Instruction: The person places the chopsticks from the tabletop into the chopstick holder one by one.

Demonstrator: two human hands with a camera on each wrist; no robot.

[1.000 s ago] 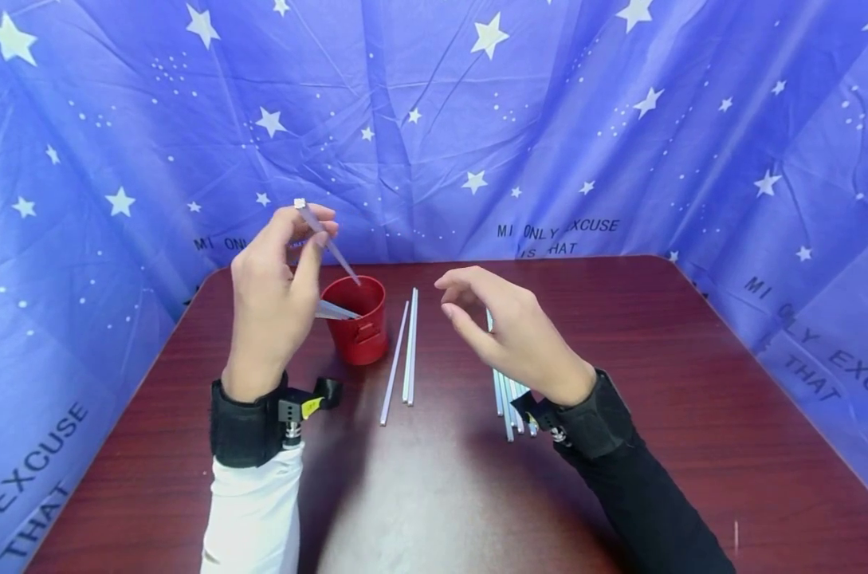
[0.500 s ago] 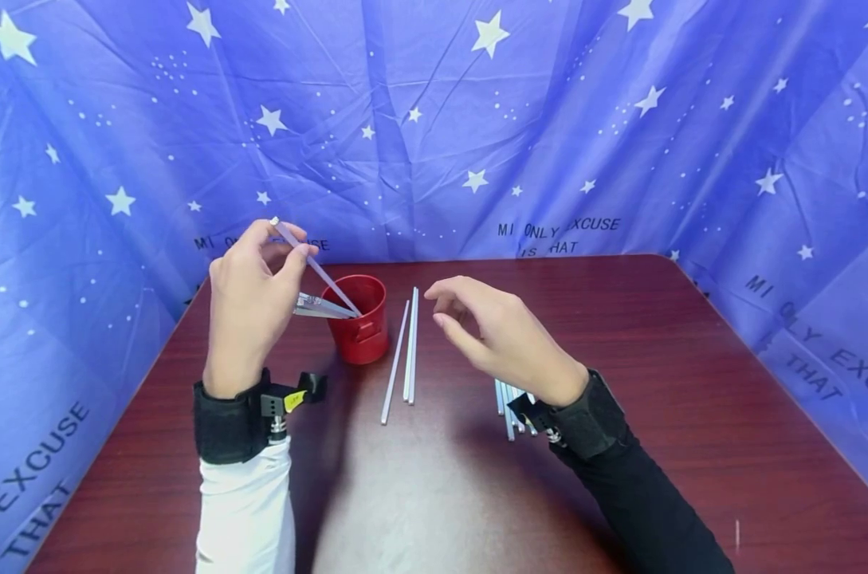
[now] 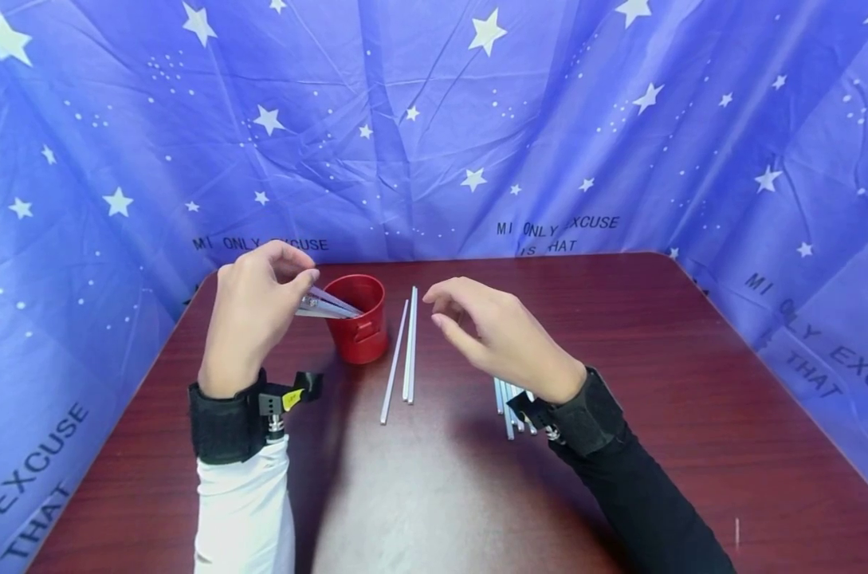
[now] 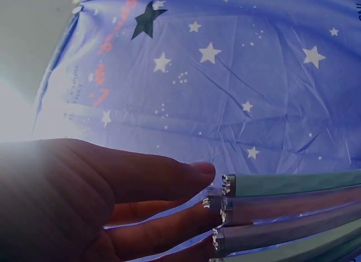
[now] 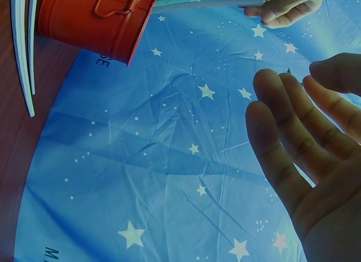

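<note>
In the head view a red bucket [image 3: 358, 327] stands on the table, and several pale chopsticks [image 3: 329, 305] lean out over its left rim. My left hand [image 3: 250, 311] is at their upper ends, thumb and fingertips pinching a chopstick whose end is largely hidden there. Close by in the left wrist view, green and purple chopsticks [image 4: 299, 184] with silvery patterned ends fan out beside the thumb. My right hand [image 3: 501, 335] hovers to the right of the bucket, fingers loosely bent, holding nothing. The right wrist view shows its fingers apart from each other.
Three loose chopsticks [image 3: 405, 359] lie between the bucket and the right hand. Under the right wrist lies another bunch of chopsticks [image 3: 505, 406], partly covered. A blue star-printed curtain [image 3: 434, 143] rises behind the dark red table [image 3: 419, 494].
My left hand moved left and down, tilting the chopstick until it leans in the bucket beside the others. The right hand shifted slightly left and then stayed there.
</note>
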